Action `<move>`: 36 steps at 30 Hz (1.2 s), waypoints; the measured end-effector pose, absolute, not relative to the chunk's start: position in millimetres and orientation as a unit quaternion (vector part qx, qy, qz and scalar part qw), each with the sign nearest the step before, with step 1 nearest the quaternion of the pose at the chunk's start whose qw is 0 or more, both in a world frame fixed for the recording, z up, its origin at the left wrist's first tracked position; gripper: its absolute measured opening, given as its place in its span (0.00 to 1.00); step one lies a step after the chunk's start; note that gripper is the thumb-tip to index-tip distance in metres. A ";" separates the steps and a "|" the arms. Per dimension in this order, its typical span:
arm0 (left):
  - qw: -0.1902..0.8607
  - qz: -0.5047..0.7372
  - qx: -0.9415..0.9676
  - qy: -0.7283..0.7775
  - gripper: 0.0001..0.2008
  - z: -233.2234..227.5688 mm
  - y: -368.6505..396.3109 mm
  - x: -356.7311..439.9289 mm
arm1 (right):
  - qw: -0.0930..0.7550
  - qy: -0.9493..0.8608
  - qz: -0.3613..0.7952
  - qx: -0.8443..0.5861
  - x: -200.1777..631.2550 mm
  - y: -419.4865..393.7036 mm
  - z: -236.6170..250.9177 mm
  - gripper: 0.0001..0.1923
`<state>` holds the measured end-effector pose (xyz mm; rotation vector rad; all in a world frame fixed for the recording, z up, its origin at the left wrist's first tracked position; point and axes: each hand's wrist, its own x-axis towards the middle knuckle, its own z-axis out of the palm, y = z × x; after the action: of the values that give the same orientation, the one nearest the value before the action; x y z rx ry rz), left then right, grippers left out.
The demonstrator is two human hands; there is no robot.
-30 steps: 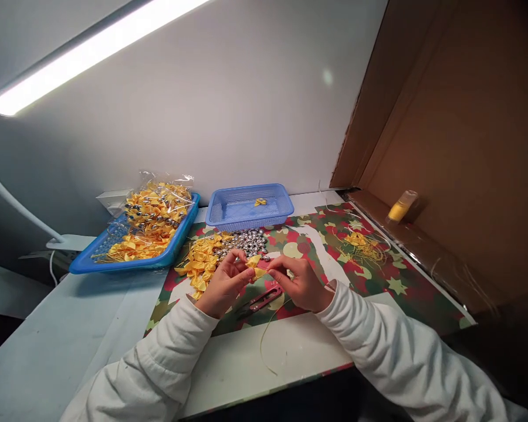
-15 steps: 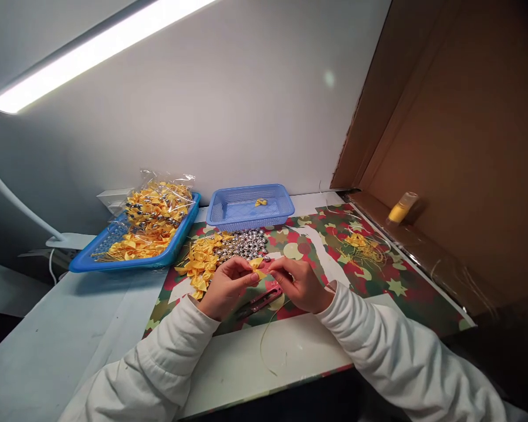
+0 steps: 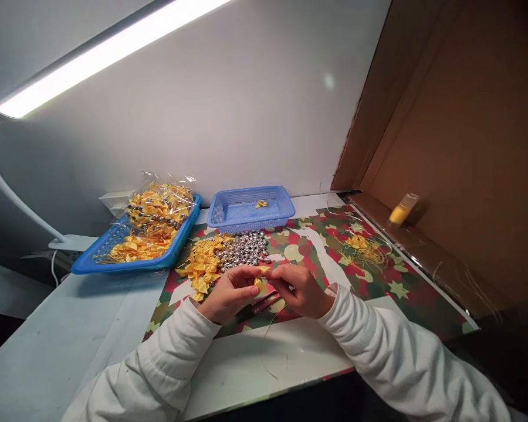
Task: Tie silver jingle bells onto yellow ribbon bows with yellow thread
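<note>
A small yellow ribbon bow point(image 3: 260, 280) sits pinched between the fingertips of both hands, held just above the patterned mat point(image 3: 378, 287) at the front of the work surface; the left hand point(image 3: 229, 293) grips it from one side and the right hand point(image 3: 300, 290) closes on it from the other, so the two hands are drawn together on the same piece. Whether a bell is already attached to this bow cannot be made out. Under the hands lies a pair of red-handled snips point(image 3: 264, 302). Just beyond them a loose heap of yellow bows point(image 3: 201, 264) touches a heap of silver bells point(image 3: 245, 247), both looking plentiful, which suggests much stock is left. The small blue basket point(image 3: 276, 214) behind holds only one bow, while the blue tray point(image 3: 127, 264) to the left carries a bag of bows with bells point(image 3: 158, 208). Yellow thread offcuts point(image 3: 363, 246) lie to the right.
</note>
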<state>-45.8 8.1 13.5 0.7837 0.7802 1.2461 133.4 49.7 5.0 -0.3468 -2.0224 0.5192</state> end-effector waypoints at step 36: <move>0.683 0.532 0.346 0.361 0.17 8.4 6.0 -47.4 | 0.496 -0.836 0.190 -0.138 131.5 47.7 5.1 0.09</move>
<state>-47.4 6.0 8.4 0.7747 0.8093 1.1937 131.5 47.7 5.1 -0.3343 -2.0258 0.4614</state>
